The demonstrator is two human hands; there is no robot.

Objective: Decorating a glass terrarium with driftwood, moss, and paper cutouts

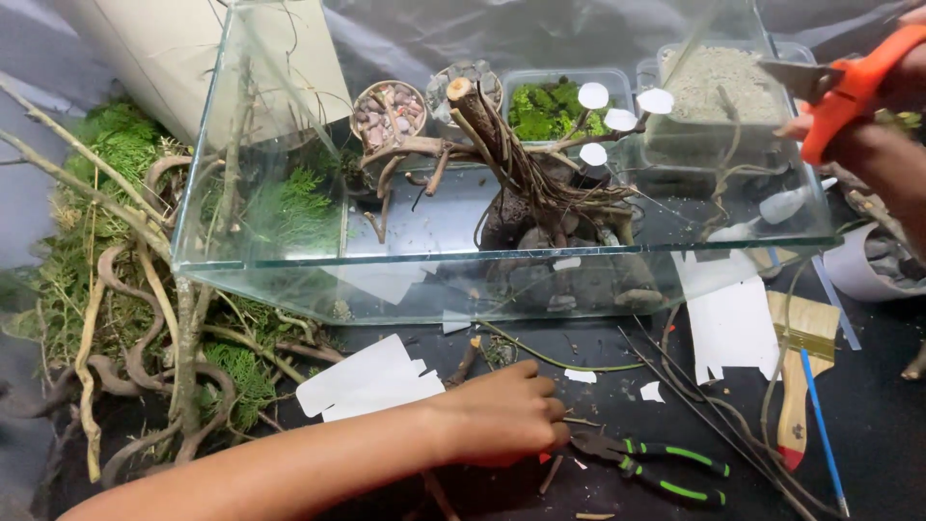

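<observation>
The glass tank stands on the black bench and serves as the reference landmark. Inside the glass tank, a driftwood piece rises from dark stones.

In front of the glass tank, the left hand rests knuckles-up on the bench, fingers curled together at the jaws of the green-handled pliers. Whether the fingers pinch anything cannot be determined. White paper scraps lie just beside this hand, nearer the tank.

At the right rear corner of the glass tank, the right hand is raised, closed around the orange-handled scissors; the blades point toward the tank.

Right of the tank front, a paintbrush lies on the bench. Left of the tank, bare branches rest over green moss. Behind the tank stand a bowl of pebbles and a tub of sand.
</observation>
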